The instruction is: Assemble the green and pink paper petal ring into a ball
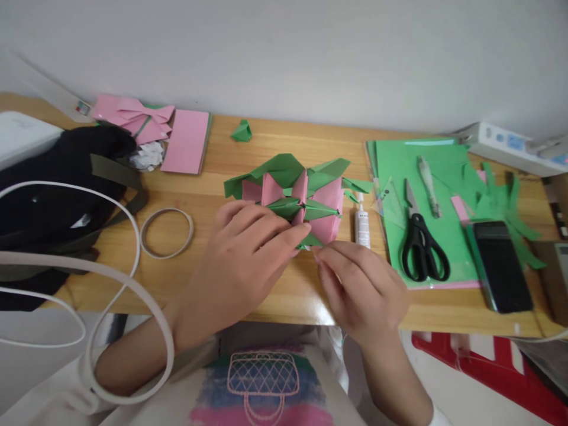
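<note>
A folded paper flower (326, 222) of pink and green pieces stands on the wooden table, directly in front of me. My left hand (251, 254) wraps over its near left side, thumb and fingers curled onto the paper and hiding part of it. At the near edge of the flower, my right hand (361, 284) is closed in a pinch. A small whitish tip shows at those fingertips, too small to name. Just beyond my right hand lies a white glue tube (362, 228) with its nozzle pointing away.
Black scissors (421, 248), a clear-handled tool (429, 186) and a set square (390, 204) lie on green paper sheets (394, 160). A phone (500, 266) is at right. Left are a tape roll (190, 231), pink paper (186, 142), a black bag (66, 177) and white cables (166, 337).
</note>
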Tool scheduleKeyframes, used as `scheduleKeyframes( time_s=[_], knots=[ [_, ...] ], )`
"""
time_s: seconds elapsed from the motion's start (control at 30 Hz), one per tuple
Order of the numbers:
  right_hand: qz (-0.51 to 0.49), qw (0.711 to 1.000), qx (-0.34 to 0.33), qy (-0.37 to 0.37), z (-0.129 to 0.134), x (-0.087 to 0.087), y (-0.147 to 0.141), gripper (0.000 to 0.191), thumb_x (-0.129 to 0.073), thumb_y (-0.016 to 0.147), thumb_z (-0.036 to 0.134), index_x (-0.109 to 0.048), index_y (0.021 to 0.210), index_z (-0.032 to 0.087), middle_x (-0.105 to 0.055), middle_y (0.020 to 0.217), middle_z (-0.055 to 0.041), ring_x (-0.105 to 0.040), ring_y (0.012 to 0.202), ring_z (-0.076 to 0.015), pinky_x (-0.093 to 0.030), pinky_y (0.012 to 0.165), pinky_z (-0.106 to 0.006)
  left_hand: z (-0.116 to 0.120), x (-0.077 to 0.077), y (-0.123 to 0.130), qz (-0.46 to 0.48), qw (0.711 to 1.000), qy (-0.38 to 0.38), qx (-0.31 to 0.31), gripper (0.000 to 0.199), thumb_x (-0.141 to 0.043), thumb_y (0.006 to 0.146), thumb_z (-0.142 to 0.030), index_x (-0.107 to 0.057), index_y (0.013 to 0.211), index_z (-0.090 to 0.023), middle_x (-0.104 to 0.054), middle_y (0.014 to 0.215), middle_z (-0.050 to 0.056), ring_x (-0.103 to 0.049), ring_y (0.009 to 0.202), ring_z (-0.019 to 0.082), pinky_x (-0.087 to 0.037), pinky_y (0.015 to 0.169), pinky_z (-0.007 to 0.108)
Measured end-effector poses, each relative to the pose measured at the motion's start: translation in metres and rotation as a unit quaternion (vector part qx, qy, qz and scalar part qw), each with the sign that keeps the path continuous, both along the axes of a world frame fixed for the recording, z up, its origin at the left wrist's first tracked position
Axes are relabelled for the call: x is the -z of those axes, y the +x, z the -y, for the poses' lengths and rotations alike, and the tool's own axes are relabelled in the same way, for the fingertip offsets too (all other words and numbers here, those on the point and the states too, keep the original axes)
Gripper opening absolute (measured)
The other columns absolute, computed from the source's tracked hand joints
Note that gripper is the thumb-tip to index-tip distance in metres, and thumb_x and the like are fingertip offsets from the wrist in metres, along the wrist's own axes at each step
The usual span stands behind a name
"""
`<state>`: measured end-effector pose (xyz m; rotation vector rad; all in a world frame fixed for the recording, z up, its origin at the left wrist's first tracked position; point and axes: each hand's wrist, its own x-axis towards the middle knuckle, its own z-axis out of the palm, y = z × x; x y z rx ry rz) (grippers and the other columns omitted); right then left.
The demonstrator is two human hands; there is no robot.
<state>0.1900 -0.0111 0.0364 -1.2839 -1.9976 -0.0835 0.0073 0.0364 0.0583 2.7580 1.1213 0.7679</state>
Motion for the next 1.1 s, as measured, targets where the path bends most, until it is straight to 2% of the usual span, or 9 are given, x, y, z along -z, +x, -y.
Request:
scheduleKeyframes(
  time_s=[0.2, 0.47, 0.8, 1.1],
  knots=[
    [-0.006, 1.0, -0.005, -0.02, -0.0016, -0.0004, -0.0009, 0.011, -0.061, 0.088, 0.009, -0.065, 0.095, 0.018, -0.074, 0.086, -0.0037, -0.068, 0.071, -0.0139, -0.052, 0.061, -0.026, 0.0004, -0.0021, -0.0008, -0.019, 1.0, -0.004, -0.001, 0.02, -0.047, 0.095, -0.016, -0.061, 0.105, -0.026, -0.067, 0.093, -0.001, -0.061, 0.086, 0.019, -0.042, 0.087, 0.039],
    [-0.007, 0.999, -0.007, -0.033, -0.0026, -0.0024, -0.0004, 0.009, -0.06, 0.089, 0.01, -0.065, 0.094, 0.017, -0.073, 0.084, -0.0041, -0.068, 0.072, -0.014, -0.052, 0.061, -0.025, 0.0003, -0.004, 0.0004, -0.038, 0.999, 0.005, 0.009, 0.02, -0.047, 0.095, -0.013, -0.063, 0.089, -0.023, -0.063, 0.086, 0.0, -0.058, 0.082, 0.018, -0.042, 0.088, 0.04],
    [-0.029, 0.998, -0.005, -0.051, -0.0003, -0.0021, -0.0004, 0.007, -0.06, 0.09, 0.013, -0.065, 0.093, 0.017, -0.073, 0.085, -0.0039, -0.068, 0.071, -0.0135, -0.054, 0.06, -0.025, -0.0016, -0.0041, 0.004, -0.038, 0.999, 0.022, 0.031, 0.02, -0.049, 0.093, -0.011, -0.065, 0.085, -0.02, -0.062, 0.084, 0.003, -0.057, 0.08, 0.019, -0.041, 0.086, 0.041],
    [-0.102, 0.991, -0.028, -0.083, 0.0037, -0.001, 0.003, 0.011, -0.064, 0.088, 0.011, -0.065, 0.097, 0.017, -0.072, 0.087, -0.0042, -0.069, 0.076, -0.014, -0.057, 0.064, -0.026, -0.0012, -0.0038, 0.0025, -0.035, 0.999, 0.024, 0.031, 0.019, -0.049, 0.093, -0.011, -0.064, 0.086, -0.021, -0.064, 0.086, 0.002, -0.058, 0.081, 0.019, -0.04, 0.087, 0.041]
  ],
)
